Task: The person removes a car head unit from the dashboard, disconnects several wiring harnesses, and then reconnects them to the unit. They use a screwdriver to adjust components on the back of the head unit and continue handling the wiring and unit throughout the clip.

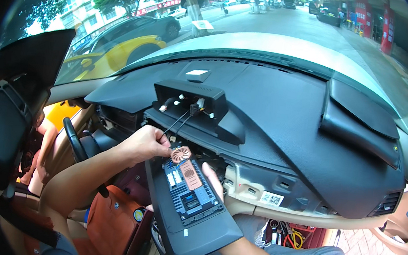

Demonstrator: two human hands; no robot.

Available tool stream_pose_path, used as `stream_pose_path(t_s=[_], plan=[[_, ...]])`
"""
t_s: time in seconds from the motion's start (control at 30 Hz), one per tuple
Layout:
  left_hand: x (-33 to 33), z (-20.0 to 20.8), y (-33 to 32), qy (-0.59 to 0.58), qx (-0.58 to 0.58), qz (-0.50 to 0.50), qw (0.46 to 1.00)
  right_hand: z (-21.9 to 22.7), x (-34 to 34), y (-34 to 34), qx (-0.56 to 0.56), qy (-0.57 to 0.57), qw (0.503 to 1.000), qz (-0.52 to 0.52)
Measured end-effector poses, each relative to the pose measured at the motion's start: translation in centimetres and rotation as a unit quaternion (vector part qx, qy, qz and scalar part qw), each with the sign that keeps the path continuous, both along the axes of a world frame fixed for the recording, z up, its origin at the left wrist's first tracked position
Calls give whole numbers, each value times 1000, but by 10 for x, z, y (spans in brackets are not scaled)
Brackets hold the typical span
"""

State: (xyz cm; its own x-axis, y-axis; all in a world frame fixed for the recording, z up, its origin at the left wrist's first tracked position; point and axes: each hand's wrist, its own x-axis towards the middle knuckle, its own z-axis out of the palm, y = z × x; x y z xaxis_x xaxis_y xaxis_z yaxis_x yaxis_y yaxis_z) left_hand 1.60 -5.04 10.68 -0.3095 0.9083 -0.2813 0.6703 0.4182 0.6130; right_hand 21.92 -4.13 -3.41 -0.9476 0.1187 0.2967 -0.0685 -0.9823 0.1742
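Note:
A black car head unit [202, 239] lies tilted with its back facing up, showing metal heat fins, white sockets and a copper-coloured fan [180, 155]. My right hand [214, 182] grips it by the right edge, and most of that hand is hidden beneath it. At the unit's far end, my left hand [151, 143] is closed in a pinch beside the fan. Thin black cables [178, 124] run down from the dashboard's screen housing [192, 96] to those fingers. Loose plugs [195, 108] hang in the housing.
Beyond the unit, the dashboard [276, 100] has its trim off, baring a beige panel [252, 185]. A black pouch [361, 119] lies at its right. The steering wheel [74, 141] is left of my arm. Coloured wires [294, 239] show low on the right. Another person [45, 143] is outside, left.

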Motion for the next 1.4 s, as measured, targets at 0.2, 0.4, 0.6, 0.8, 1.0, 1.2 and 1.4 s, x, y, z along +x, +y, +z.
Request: stream_pose_path(t_s=[0.2,0.4,0.6,0.8,1.0,1.2,1.4], plan=[[4,-9,-2,14,52,-1,999,5,2,0,25,-58,997,-55],[6,-11,-1,-11,23,21,999,23,1,-4,68,-128,985,-90],[5,-4,-5,-12,28,-17,999,33,6,-12,34,-43,994,-90],[6,-2,-6,-7,34,-14,999,15,-4,-5,50,-40,992,-110],[10,-11,-7,-14,85,-24,996,2,-8,-4,100,9,982,-162],[10,-9,-11,-31,72,-41,996,1,-4,-3,93,-13,985,-146],[3,0,0,46,34,-124,991,1,-6,-9,85,-35,989,-116]])
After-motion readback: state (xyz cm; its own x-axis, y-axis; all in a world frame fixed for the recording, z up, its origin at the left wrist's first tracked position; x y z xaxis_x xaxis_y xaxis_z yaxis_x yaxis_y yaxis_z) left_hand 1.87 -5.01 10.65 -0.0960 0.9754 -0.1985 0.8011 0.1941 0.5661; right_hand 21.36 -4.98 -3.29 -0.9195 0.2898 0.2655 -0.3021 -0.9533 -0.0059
